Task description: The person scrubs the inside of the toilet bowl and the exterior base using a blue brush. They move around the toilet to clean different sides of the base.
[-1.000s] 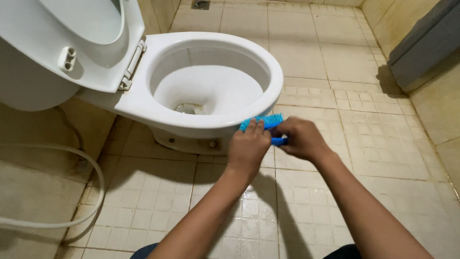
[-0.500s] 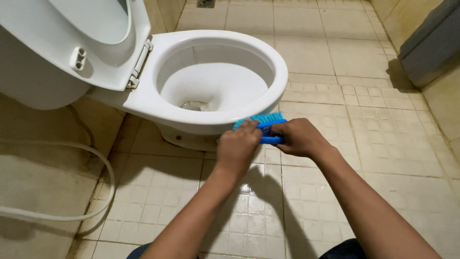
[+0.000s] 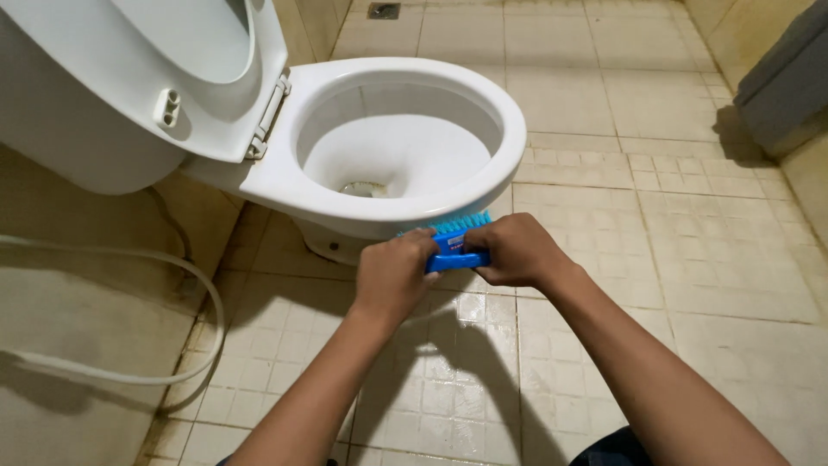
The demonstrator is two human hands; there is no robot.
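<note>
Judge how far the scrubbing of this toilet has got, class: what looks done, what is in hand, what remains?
Done: the seat is raised and the bowl looks white inside. In hand: the left hand and right hand together press a blue brush, bristles against the bowl's outer front under the rim. Left: whether the base and the wet floor tiles still need scrubbing cannot be told.

Floor here is beige square tile [image 3: 690, 224], kinda wet and shiny near the bottom, with the white toilet [image 3: 405, 198] standing on it, a white hose [image 3: 172, 267] looping across the left side, and a drain [image 3: 384, 10] up top.
</note>
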